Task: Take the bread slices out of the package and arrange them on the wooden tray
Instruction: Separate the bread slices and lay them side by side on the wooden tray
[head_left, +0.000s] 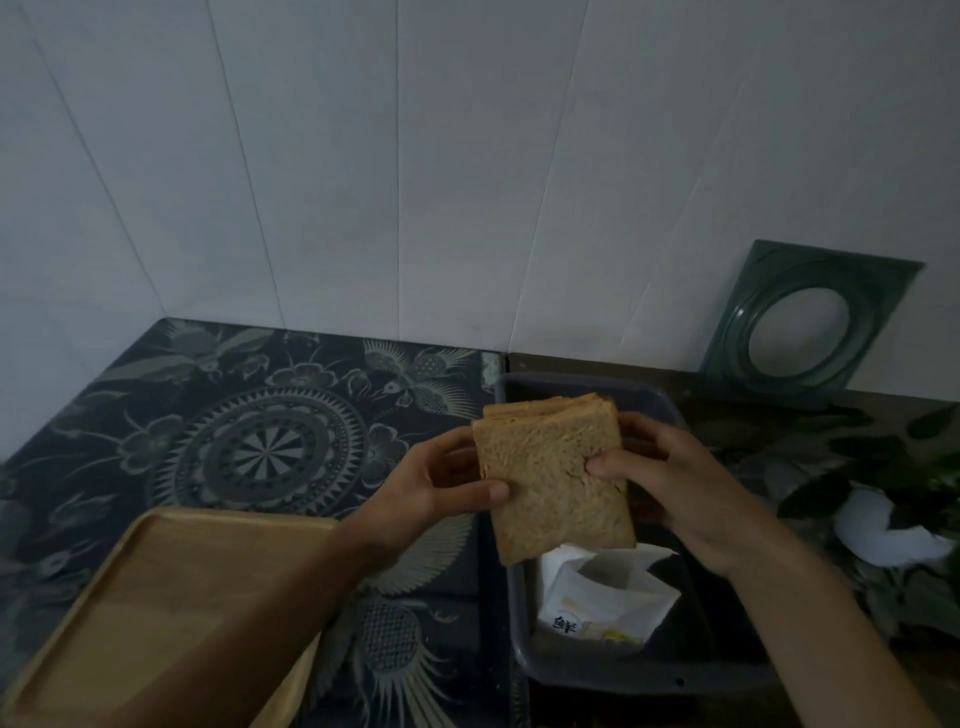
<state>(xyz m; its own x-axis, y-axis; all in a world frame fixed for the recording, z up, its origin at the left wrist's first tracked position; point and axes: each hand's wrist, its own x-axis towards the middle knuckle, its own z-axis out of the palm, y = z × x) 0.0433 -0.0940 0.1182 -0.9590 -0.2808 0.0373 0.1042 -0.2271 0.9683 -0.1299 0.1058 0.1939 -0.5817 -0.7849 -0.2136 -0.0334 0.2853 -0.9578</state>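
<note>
Above the grey bin (670, 410), my left hand (441, 483) and right hand (670, 478) pinch the bread slices (550, 483) by their side edges; soft, light, easily crushed, I judge.

My desk (249, 447) is covered by a dark cloth printed with a big round medallion, flowers and feathery birds, and it runs back to the white panelled wall. At its near left lies my wooden tray (156, 597), pale and bare where I can see it, partly hidden under my forearm. Right of centre sits a dark grey plastic bin (623, 670), resting across the seam where the cloth pattern changes. At the back right a green square frame with a round opening (802, 322) stands on the desk, leaning against the wall. Far right, dark leaves and something white (883, 530) lie at the edge.
</note>
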